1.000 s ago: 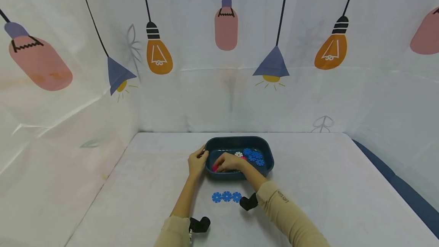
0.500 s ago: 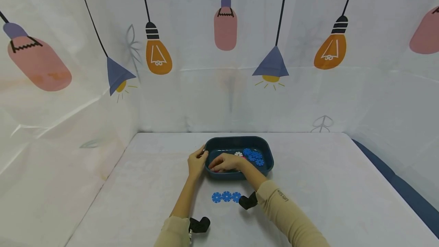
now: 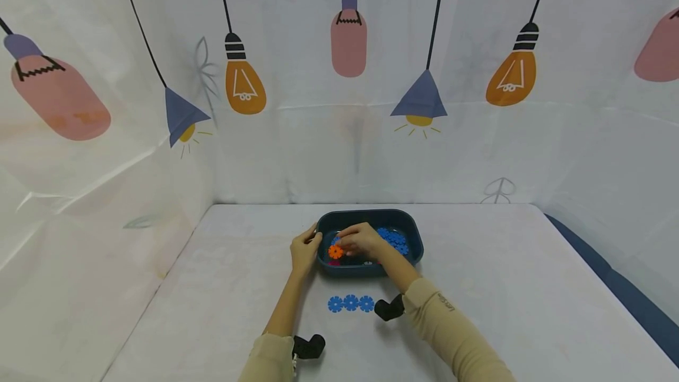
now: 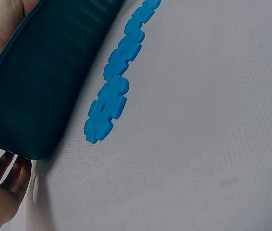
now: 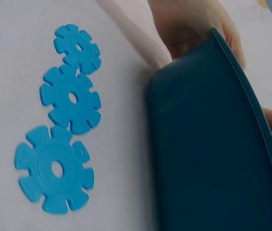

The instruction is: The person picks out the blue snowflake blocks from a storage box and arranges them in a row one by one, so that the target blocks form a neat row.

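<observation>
My left hand grips the left end of a dark teal tray, fingers at its rim. In the left wrist view, my fingers sit against the tray's corner. My right hand reaches inside the tray, and its fingertips pinch an orange slotted snowflake disc near the left wall. Just below that disc is a pink one, partly hidden. Several blue discs lie at the tray's right. In the right wrist view, the tray wall hides most of my right hand's work.
Three blue snowflake discs lie in a row on the white table, in front of the tray. Black camera mounts stick out from both wrists. A white cloth wall printed with lamps rises behind the table.
My right hand has moved back and slightly right inside the tray. The orange disc has come into sight at its fingertips, and a bit of blue shows behind it. My left hand stays put.
</observation>
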A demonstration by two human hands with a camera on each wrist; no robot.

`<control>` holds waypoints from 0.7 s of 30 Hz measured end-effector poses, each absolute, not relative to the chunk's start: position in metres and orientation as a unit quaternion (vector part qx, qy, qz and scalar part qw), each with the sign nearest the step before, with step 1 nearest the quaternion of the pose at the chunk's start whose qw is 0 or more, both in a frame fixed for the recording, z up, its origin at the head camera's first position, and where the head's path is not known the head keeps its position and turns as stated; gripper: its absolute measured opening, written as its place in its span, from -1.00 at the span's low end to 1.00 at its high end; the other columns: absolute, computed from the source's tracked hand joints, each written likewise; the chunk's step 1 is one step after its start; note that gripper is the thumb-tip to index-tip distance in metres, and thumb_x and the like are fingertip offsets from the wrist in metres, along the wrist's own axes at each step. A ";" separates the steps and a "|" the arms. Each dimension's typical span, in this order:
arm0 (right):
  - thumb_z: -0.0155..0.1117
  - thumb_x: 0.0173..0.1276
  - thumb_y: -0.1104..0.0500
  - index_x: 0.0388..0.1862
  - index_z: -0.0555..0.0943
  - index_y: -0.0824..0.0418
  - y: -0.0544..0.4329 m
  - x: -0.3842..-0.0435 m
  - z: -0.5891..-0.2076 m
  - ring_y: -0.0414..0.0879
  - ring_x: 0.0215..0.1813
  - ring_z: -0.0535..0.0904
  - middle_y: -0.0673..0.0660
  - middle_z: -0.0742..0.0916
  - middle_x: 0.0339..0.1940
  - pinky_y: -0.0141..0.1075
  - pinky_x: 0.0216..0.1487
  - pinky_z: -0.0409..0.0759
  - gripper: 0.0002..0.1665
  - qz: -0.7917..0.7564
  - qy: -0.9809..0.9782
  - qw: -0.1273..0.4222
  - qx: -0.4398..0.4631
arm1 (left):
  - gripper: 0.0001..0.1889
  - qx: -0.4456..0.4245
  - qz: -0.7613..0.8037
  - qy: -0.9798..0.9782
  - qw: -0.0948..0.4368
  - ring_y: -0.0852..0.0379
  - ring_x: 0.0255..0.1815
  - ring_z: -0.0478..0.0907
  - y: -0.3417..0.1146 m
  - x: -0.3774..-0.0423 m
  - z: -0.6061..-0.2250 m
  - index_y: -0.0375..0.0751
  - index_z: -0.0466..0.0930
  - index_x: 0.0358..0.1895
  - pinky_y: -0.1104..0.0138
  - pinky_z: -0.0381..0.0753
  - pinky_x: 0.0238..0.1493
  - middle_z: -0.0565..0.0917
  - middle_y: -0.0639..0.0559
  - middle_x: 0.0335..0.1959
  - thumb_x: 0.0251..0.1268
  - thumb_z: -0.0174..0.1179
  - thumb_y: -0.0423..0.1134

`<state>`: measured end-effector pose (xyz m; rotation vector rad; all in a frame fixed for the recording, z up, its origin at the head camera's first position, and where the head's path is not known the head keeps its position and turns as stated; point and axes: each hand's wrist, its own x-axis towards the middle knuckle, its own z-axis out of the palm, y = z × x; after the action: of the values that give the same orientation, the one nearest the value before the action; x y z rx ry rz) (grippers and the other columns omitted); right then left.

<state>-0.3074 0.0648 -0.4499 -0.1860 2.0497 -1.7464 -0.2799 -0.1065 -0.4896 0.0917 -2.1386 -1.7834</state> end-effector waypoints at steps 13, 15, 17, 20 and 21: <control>0.16 0.32 0.38 0.06 0.52 0.53 0.098 -0.304 -0.430 -0.18 -0.45 0.66 0.22 0.70 -0.23 -0.32 -0.25 0.66 -0.64 -0.681 0.710 0.174 -0.052 | -0.66 0.032 -0.626 -0.756 0.190 -0.14 -0.16 0.64 -0.105 -0.281 -0.489 -0.33 0.59 0.06 0.17 0.63 -0.15 0.67 -0.31 -0.11 0.21 0.17 -0.34; 0.13 0.34 0.38 0.09 0.49 0.55 0.106 -0.300 -0.426 -0.19 -0.43 0.67 0.24 0.70 -0.22 -0.34 -0.25 0.65 -0.63 -0.681 0.709 0.173 -0.064 | -0.66 0.033 -0.623 -0.758 0.191 -0.15 -0.16 0.64 -0.105 -0.281 -0.489 -0.34 0.59 0.06 0.17 0.64 -0.16 0.66 -0.32 -0.11 0.21 0.17 -0.34; 0.12 0.35 0.36 0.10 0.47 0.58 0.116 -0.295 -0.423 -0.19 -0.41 0.67 0.24 0.70 -0.21 -0.34 -0.23 0.65 -0.61 -0.679 0.711 0.168 -0.074 | -0.66 0.035 -0.623 -0.758 0.189 -0.16 -0.15 0.63 -0.105 -0.280 -0.488 -0.34 0.59 0.07 0.16 0.63 -0.14 0.66 -0.32 -0.10 0.21 0.17 -0.34; 0.13 0.35 0.34 0.10 0.46 0.59 0.131 -0.287 -0.420 -0.18 -0.36 0.68 0.23 0.69 -0.18 -0.30 -0.16 0.64 -0.59 -0.679 0.714 0.155 -0.071 | -0.65 0.040 -0.624 -0.758 0.184 -0.16 -0.13 0.63 -0.104 -0.279 -0.487 -0.33 0.58 0.08 0.14 0.63 -0.12 0.66 -0.32 -0.09 0.22 0.17 -0.34; 0.14 0.35 0.33 0.10 0.47 0.59 0.136 -0.283 -0.419 -0.18 -0.35 0.68 0.23 0.68 -0.16 -0.30 -0.15 0.64 -0.59 -0.677 0.717 0.150 -0.068 | -0.65 0.042 -0.625 -0.758 0.182 -0.15 -0.12 0.62 -0.104 -0.278 -0.487 -0.33 0.58 0.08 0.14 0.63 -0.12 0.65 -0.31 -0.08 0.22 0.17 -0.34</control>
<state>-0.2834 0.1357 -0.4190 -0.1943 2.0598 -1.9458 -0.2784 -0.1040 -0.4868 0.1189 -2.1384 -1.7656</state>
